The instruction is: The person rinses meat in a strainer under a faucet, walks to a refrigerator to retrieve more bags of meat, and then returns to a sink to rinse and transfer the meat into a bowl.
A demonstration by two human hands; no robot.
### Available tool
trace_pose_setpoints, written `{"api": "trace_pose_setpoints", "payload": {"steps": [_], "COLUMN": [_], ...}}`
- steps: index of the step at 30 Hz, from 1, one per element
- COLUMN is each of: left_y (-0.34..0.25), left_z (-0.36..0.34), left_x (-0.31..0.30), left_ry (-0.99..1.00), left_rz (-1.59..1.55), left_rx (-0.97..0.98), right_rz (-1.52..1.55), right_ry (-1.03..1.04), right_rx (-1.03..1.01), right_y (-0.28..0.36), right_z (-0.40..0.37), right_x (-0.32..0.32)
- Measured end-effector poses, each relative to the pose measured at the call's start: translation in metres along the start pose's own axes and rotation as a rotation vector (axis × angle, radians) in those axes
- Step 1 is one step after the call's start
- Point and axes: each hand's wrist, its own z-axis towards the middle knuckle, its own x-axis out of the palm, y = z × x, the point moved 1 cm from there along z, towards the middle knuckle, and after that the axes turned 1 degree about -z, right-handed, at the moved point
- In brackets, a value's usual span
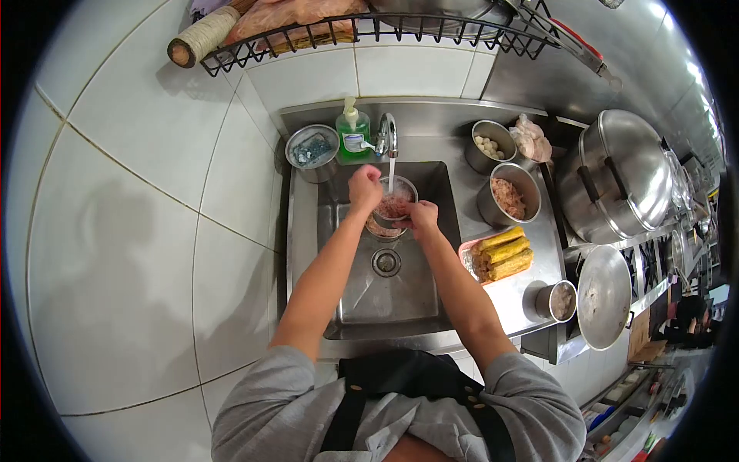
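Note:
Water runs from the faucet point(389, 135) into a small metal pot point(406, 187) that holds pinkish pieces, maybe raw meat. My right hand point(421, 219) grips this pot at its right side, over the sink point(350, 296). Just left of the stream, my left hand point(365, 189) is closed by the pot's rim; whatever is in its fingers, if anything, is hidden. Beneath the held pot, another round container point(385, 232) with similar pink contents partly shows. The drain point(386, 262) lies nearer to me.
Green soap bottle point(353, 132) and a metal pot point(313, 171) stand left of the faucet. On the right counter are a pot of pink meat point(508, 192), a pot of white balls point(493, 146), a tray of yellow rolls point(500, 254) and a small pot point(556, 301). A wire shelf point(369, 35) hangs above.

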Motion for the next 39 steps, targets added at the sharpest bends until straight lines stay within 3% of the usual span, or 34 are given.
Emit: {"api": "trace_pose_setpoints", "payload": {"steps": [2,4,6,8,10,11,13,17,21,23,26,33,35,36,39], "left_y": [-0.002,0.000,0.001,-0.006,-0.002,-0.002,0.011,0.021,0.010,0.001,0.007,-0.003,0.000,-0.001,-0.036], "left_z": [0.022,0.032,0.034,0.030,0.020,0.015,0.004,-0.004,-0.017,-0.025,-0.042,-0.097,-0.103,-0.111,-0.144], "left_x": [0.006,0.003,-0.003,-0.017,-0.020,-0.021,-0.013,-0.008,-0.016,-0.021,-0.028,-0.032,-0.024,-0.029,-0.046], "left_ry": [0.193,0.266,0.138,0.212,0.562,0.570,0.621,0.631,0.517,0.466,0.423,0.469,0.504,0.522,0.596], "left_rz": [-0.292,-0.280,0.008,0.087,0.006,0.009,-0.362,-0.534,-0.610,-0.603,-0.501,-0.143,-0.126,-0.179,-0.336], "left_rx": [-0.142,-0.071,-0.141,-0.240,-0.614,-0.608,-0.754,-0.756,-0.788,-0.792,-0.734,-0.659,-0.635,-0.628,-0.669], "right_rz": [-0.053,-0.040,-0.027,-0.015,0.002,0.012,-0.005,-0.061,-0.136,-0.407,-0.528,-0.742,-0.963,-0.955,-0.938], "right_ry": [0.021,0.009,-0.003,0.006,0.009,0.019,0.023,0.054,-0.039,-0.103,0.033,0.037,0.001,-0.010,-0.134], "right_rx": [0.040,0.033,0.025,-0.012,-0.011,-0.008,-0.005,-0.019,0.026,-0.088,-0.082,-0.028,-0.332,-0.325,-0.786], "right_y": [0.007,0.004,-0.001,-0.003,-0.001,0.000,0.008,0.007,0.036,0.033,-0.017,-0.069,-0.069,-0.067,-0.040], "right_z": [-0.001,0.005,0.009,0.010,0.011,0.011,0.006,0.005,-0.025,-0.044,-0.065,-0.108,-0.104,-0.112,-0.143], "right_x": [0.002,0.001,-0.001,-0.002,-0.005,-0.006,-0.006,-0.009,-0.019,-0.037,-0.073,-0.138,-0.153,-0.157,-0.187]}}
